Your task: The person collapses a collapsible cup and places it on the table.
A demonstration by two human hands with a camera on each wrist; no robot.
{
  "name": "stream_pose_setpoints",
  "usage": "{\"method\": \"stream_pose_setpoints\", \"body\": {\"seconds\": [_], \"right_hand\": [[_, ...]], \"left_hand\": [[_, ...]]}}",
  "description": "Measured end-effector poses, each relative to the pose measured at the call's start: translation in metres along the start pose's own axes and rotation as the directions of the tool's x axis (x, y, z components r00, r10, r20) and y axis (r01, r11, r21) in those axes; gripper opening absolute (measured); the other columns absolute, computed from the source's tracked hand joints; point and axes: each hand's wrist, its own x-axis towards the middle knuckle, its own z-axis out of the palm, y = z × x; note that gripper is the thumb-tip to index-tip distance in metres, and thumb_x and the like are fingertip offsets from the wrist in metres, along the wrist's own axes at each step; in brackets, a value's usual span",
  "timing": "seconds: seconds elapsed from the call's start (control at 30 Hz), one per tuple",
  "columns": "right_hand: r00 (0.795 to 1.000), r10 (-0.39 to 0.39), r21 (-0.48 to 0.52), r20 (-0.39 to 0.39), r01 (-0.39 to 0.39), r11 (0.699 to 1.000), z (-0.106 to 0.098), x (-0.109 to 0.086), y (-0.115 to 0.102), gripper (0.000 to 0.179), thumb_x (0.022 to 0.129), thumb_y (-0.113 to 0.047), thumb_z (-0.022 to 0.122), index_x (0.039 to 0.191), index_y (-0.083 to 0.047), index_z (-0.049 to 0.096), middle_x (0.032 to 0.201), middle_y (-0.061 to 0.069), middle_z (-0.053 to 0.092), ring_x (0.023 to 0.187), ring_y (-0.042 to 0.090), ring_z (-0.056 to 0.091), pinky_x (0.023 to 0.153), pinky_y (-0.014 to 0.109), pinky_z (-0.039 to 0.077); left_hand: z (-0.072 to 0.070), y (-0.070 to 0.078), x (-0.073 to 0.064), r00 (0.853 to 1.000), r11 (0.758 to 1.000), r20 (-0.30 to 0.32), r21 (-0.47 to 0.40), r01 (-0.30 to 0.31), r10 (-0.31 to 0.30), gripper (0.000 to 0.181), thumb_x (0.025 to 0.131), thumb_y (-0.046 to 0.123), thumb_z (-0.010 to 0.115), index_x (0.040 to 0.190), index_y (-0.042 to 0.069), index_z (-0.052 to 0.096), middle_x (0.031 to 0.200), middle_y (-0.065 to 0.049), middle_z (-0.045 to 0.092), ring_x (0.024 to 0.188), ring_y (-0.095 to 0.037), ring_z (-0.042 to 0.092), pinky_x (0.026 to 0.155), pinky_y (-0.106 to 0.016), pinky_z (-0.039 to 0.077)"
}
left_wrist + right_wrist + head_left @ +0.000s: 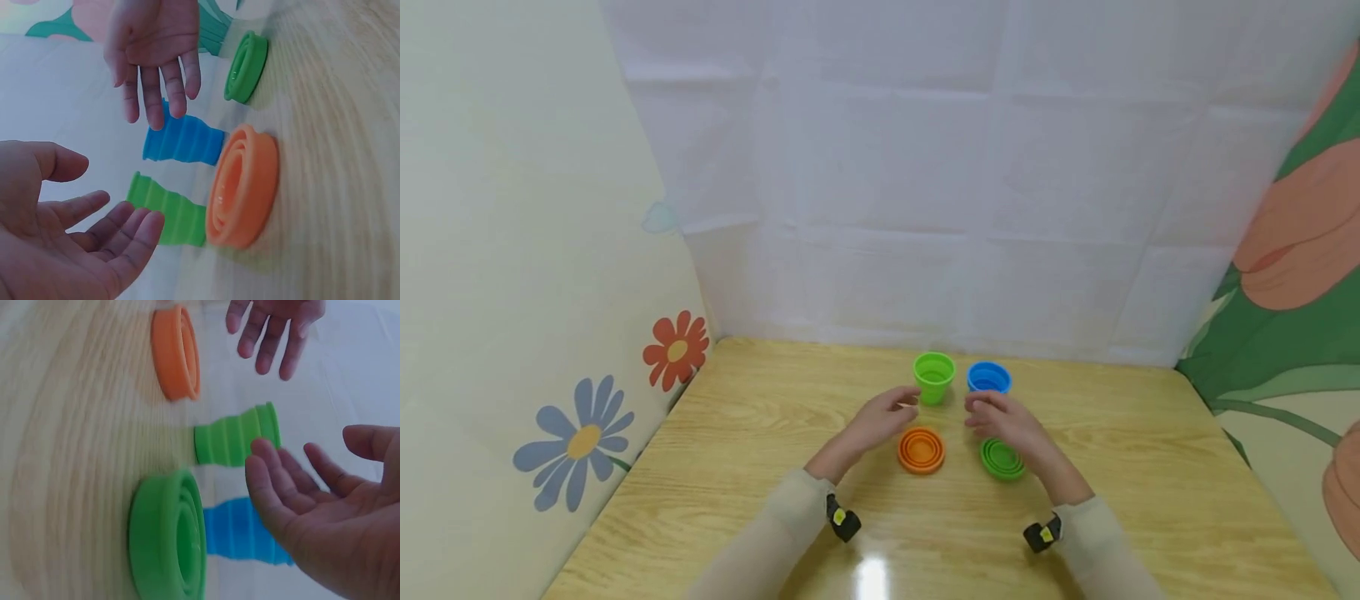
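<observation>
Two collapsible cups stand expanded toward the back of the table, a light green cup (934,377) and, to its right, a blue cup (988,377). In front of them lie two flattened ones, an orange collapsed cup (921,451) on the left and a green collapsed cup (1002,459) on the right. My left hand (885,417) hovers above and left of the orange one, fingers loosely bent, holding nothing. Above the green collapsed cup, my right hand (1009,423) overlaps the blue cup's lower part in the head view; its relaxed fingers hold nothing. In both wrist views the palms face each other, apart.
The wooden table (760,425) meets a hanging white sheet (880,250) at its back edge. Walls with painted flowers flank it on the left and right. Each wrist wears a small black camera (846,524) on a strap.
</observation>
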Motion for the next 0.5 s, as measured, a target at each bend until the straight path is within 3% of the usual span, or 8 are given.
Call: {"method": "stream_pose_setpoints", "body": {"seconds": [0.1,0.3,0.4,0.5], "right_hand": [[0.998,-0.057,-0.029,0.004,0.058,0.998,-0.009,-0.004,-0.002,0.045,0.099,-0.032,0.046,0.131,0.000,0.046,0.132,0.024,0.048,0.112,0.035,0.056,0.096,0.050,0.044],[0.971,-0.238,-0.155,-0.030,0.230,0.961,-0.022,-0.007,-0.001,0.038,0.099,-0.026,0.046,0.128,-0.002,0.050,0.127,0.022,0.053,0.112,0.038,0.055,0.095,0.053,0.044],[0.930,-0.357,-0.205,-0.085,0.334,0.920,-0.028,-0.004,0.003,0.033,0.098,-0.018,0.049,0.126,-0.001,0.053,0.122,0.022,0.057,0.109,0.036,0.057,0.091,0.047,0.049],[0.869,-0.474,-0.281,-0.145,0.423,0.861,-0.035,-0.001,0.008,0.030,0.096,-0.012,0.051,0.123,0.000,0.055,0.116,0.022,0.059,0.106,0.034,0.058,0.087,0.035,0.052]], "left_hand": [[0.006,0.008,0.006,0.994,0.990,-0.018,0.097,-0.102,0.104,0.041,0.096,0.020,0.050,0.135,0.008,0.047,0.131,-0.011,0.052,0.110,-0.024,0.054,0.088,-0.039,0.049],[0.017,0.022,0.021,0.960,0.944,-0.046,0.200,-0.261,0.275,0.036,0.095,0.015,0.051,0.130,0.006,0.052,0.128,-0.008,0.055,0.110,-0.022,0.055,0.089,-0.036,0.050],[0.023,0.025,0.028,0.943,0.921,-0.034,0.231,-0.314,0.330,0.034,0.096,0.016,0.050,0.129,0.008,0.053,0.127,-0.006,0.055,0.110,-0.020,0.055,0.086,-0.030,0.052],[0.028,0.029,0.036,0.920,0.883,-0.002,0.284,-0.375,0.391,0.034,0.096,0.017,0.050,0.129,0.009,0.054,0.127,-0.004,0.055,0.111,-0.020,0.055,0.087,-0.029,0.051]]}}
